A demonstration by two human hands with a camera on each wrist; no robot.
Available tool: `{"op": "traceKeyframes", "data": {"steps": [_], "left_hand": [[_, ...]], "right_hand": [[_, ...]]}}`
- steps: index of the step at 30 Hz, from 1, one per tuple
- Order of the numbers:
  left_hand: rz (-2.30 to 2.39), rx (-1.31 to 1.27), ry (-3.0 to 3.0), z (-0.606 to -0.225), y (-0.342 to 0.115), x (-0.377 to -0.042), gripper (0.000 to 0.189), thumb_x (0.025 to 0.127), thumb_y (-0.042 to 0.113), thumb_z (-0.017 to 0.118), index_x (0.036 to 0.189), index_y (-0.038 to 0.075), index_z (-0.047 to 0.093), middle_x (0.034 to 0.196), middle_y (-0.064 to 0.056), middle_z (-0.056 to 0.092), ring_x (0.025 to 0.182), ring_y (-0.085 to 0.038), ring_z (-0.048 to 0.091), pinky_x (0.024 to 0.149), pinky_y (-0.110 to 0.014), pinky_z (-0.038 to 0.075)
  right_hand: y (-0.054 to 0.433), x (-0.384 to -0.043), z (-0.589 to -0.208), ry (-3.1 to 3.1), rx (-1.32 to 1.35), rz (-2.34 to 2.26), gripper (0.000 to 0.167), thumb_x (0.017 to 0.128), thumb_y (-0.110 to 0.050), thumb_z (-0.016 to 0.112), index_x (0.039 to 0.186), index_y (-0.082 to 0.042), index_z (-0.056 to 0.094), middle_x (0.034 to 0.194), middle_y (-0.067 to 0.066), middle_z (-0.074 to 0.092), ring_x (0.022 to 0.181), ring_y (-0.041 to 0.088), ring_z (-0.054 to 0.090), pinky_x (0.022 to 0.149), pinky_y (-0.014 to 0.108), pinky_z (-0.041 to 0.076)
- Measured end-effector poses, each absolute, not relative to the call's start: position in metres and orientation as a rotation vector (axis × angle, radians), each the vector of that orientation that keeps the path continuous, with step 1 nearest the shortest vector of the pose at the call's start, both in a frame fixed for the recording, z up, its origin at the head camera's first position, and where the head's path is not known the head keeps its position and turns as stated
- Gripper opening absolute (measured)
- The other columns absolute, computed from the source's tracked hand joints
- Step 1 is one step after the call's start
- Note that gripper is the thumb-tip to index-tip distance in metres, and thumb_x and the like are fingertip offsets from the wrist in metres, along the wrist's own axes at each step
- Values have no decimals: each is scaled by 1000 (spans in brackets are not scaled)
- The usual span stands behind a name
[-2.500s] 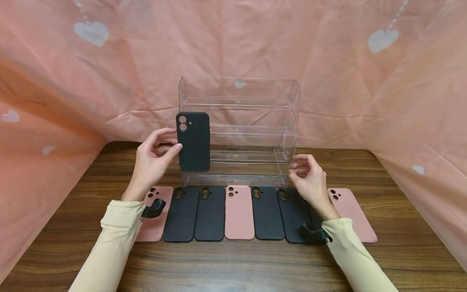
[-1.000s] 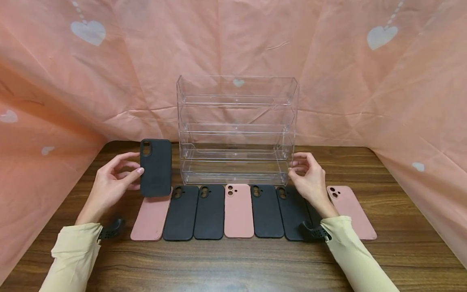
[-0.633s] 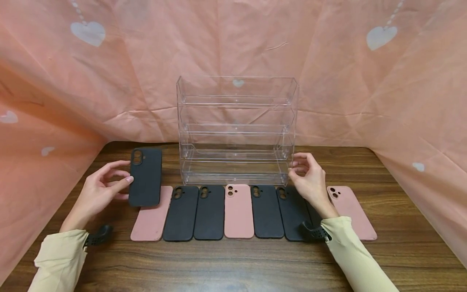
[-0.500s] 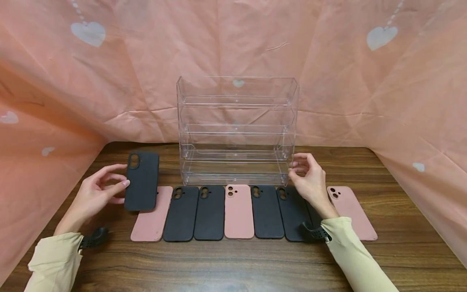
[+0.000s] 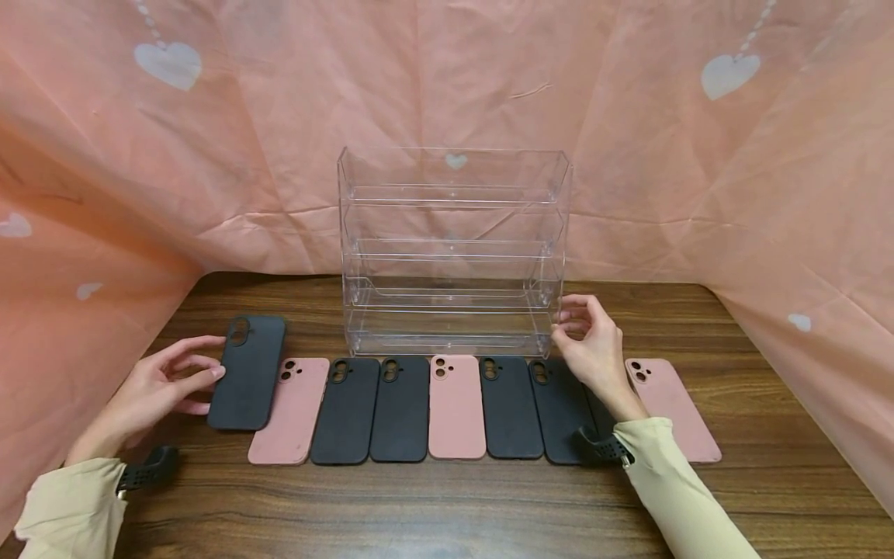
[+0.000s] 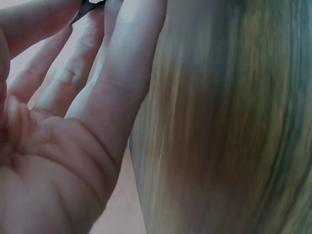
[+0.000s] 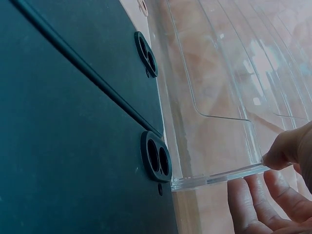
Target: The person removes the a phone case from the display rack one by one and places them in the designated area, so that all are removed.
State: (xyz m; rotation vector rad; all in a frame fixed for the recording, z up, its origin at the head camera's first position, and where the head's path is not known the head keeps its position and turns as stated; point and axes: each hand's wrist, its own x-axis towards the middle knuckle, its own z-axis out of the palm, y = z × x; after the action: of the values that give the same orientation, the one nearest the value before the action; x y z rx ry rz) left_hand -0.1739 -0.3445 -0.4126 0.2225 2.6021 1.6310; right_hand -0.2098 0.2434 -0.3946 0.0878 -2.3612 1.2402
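My left hand (image 5: 164, 384) pinches a black phone case (image 5: 247, 373) by its left edge, thumb in front. The case is tilted and partly covers the pink phone case (image 5: 289, 415) at the row's left end. Only a dark sliver shows beyond the fingers of the left hand (image 6: 63, 136) in the left wrist view. At the other side, my right hand (image 5: 594, 341) grips the right side of a clear tiered display rack (image 5: 450, 345). In the right wrist view, thumb and fingers lie on either side of the rack's side panel (image 7: 219, 178).
In front of the rack lies a row of phone cases: black (image 5: 345, 411), black (image 5: 400, 411), pink (image 5: 456, 407), more black ones (image 5: 512, 407), and pink (image 5: 673, 407) at the right end. My right wrist hides part of one. Peach fabric (image 5: 447, 78) surrounds the wooden table (image 5: 419, 512).
My left hand has carried the black phone case from in front of the rack leftward, down and toward me, to the row's left end. My right hand has stayed on the rack.
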Motion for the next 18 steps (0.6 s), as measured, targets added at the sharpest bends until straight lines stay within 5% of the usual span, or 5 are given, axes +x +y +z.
{"op": "traceKeyframes", "data": {"steps": [18], "left_hand": [[1507,82,2482,-418,-362,-163,48,100,19,67,146,19,52,100,14,72,91,-5,70,67,-40,67]], "right_hand": [[244,-209,-396,-2370,84,1240,41,84,6,68,124,-3,62,101,17,72,77,-16,60,63,3,49]]}}
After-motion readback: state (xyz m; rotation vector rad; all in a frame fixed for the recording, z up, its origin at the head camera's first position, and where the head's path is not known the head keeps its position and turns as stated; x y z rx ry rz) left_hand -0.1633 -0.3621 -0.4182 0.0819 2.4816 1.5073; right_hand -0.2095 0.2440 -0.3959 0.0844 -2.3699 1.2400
